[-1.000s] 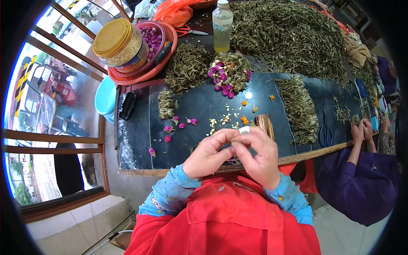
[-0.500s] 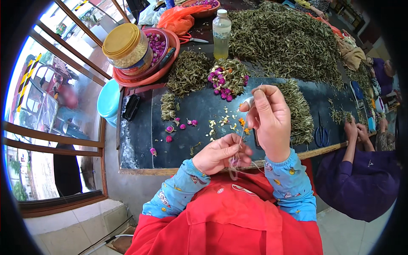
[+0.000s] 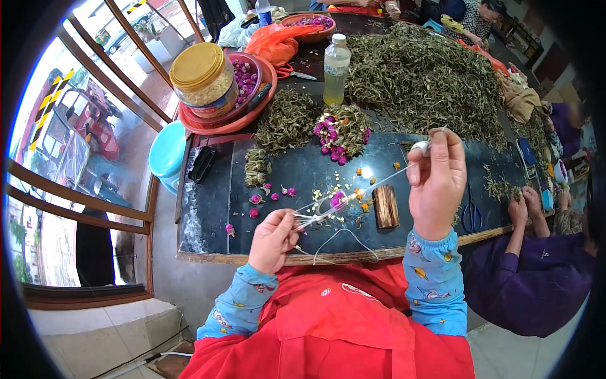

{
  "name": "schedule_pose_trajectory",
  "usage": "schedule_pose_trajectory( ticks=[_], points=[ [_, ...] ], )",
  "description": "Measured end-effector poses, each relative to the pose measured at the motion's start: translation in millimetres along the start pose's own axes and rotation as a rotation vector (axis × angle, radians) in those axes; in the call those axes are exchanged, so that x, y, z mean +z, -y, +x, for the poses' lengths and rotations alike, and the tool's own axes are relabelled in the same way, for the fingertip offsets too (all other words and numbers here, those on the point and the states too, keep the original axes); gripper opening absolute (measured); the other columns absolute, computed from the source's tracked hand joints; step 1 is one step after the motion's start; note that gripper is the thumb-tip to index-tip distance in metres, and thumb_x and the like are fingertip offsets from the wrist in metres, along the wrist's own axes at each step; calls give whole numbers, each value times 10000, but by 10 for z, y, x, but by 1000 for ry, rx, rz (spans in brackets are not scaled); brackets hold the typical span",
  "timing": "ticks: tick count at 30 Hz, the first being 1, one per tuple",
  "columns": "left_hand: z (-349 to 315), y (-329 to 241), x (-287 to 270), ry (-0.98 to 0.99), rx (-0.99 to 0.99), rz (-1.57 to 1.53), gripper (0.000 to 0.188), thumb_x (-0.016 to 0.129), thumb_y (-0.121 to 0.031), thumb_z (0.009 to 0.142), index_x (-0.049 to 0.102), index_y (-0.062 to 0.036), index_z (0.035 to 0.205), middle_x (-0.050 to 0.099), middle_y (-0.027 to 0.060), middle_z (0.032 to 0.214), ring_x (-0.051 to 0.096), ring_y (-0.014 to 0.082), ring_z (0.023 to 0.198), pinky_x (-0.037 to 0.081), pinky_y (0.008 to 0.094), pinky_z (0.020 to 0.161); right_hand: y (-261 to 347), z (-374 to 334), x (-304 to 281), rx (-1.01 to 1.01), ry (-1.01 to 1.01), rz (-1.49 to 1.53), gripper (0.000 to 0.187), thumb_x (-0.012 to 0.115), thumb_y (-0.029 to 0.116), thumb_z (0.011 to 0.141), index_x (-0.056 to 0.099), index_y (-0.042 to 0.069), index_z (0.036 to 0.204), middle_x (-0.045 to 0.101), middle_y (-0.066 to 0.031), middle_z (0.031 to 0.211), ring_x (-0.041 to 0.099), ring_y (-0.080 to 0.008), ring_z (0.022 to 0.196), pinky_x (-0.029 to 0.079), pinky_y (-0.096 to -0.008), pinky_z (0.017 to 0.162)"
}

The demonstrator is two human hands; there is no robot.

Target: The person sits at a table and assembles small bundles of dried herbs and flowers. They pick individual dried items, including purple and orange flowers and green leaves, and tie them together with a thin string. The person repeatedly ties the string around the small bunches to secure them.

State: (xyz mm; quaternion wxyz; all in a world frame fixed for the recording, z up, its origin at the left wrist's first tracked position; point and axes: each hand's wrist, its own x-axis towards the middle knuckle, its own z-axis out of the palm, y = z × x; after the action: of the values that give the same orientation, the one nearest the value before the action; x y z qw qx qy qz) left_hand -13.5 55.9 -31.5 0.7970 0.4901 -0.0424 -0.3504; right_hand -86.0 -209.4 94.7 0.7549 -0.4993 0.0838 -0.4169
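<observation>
My left hand (image 3: 274,240) is closed on several loops of white thread (image 3: 306,218) just above the near table edge. My right hand (image 3: 437,183), raised to the right of it, pinches the other end of the strand. Something white (image 3: 421,148) is wrapped round one of its fingers. The thread stretches slantwise between the two hands, and a loose loop hangs below. Behind it show a magenta flower bud (image 3: 339,199), orange flower heads (image 3: 365,206) and pale petals (image 3: 323,201). A dark-ended wood block (image 3: 386,206) lies between the hands.
Leaf heaps (image 3: 423,76) cover the far table. A bottle (image 3: 336,69), an orange basin (image 3: 267,95) with a lidded jar (image 3: 205,76), scissors (image 3: 472,218) and a bundle of stems (image 3: 255,168) stand around. A co-worker in purple (image 3: 536,271) sits at the right.
My hands have moved apart, the left to the left and the right to the right, drawing the thread out between them. The wood block and more of the flowers now show.
</observation>
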Motion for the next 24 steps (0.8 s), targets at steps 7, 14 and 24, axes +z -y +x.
schedule_pose_trajectory(
  ticks=[7, 14, 24],
  points=[
    [-255, -311, -473, -87, 190, -243, 133, 532, -197, 1042, 595, -100, 1108, 676, 67, 1096, 604, 88, 741, 419, 203, 480, 85, 44, 1, -76, 2, 32, 139, 544, 201, 1038, 572, 77, 1094, 670, -85, 740, 469, -68, 466, 361, -205, 429],
    [-699, -783, -712, -247, 123, 196, 153, 536, -47, 981, 591, -57, 1123, 641, 51, 764, 426, 48, 474, 379, 197, 456, 78, -69, 23, -24, 4, 35, 160, 526, 219, 1048, 566, 77, 1109, 623, -52, 692, 433, -60, 447, 341, -201, 408],
    [-1115, -760, -1562, -371, 262, -75, 224, 580, -109, 1008, 565, -63, 1227, 591, 19, 874, 484, 59, 628, 448, 219, 597, -104, -93, -128, 47, -71, 126, 154, 531, 231, 1046, 578, 89, 1080, 617, -36, 716, 464, -65, 485, 339, -204, 418]
  ],
)
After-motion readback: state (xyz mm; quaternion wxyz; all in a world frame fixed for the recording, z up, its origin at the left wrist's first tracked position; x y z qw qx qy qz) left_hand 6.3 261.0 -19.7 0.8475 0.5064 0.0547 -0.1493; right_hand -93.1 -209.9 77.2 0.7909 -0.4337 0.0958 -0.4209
